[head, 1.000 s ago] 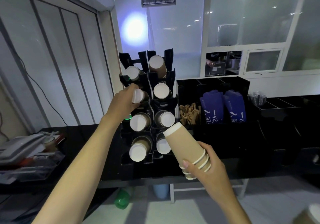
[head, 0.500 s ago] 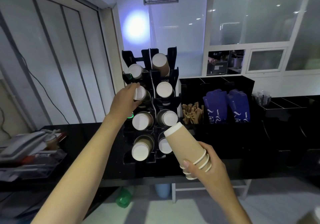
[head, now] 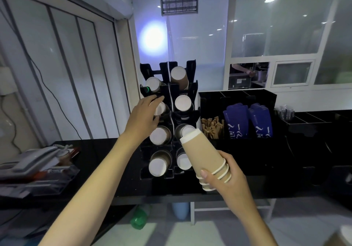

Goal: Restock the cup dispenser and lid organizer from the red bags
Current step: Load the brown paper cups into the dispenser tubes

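Note:
A black cup dispenser stands on the black counter, its two columns of slots holding brown paper cups with white bases facing me. My left hand reaches into the left column's second slot, fingers around the cup there. My right hand holds a nested stack of brown paper cups tilted base-up, in front of the dispenser's lower right slots. No red bag or lid organizer is visible.
Right of the dispenser a black organizer holds brown stir sticks and blue packets. A phone and papers lie at the counter's left end. A green bottle stands on the floor below.
My left hand has stayed at the second left slot, fingers spreading further over the cup. The right hand's cup stack has barely moved. The view shifted slightly downward.

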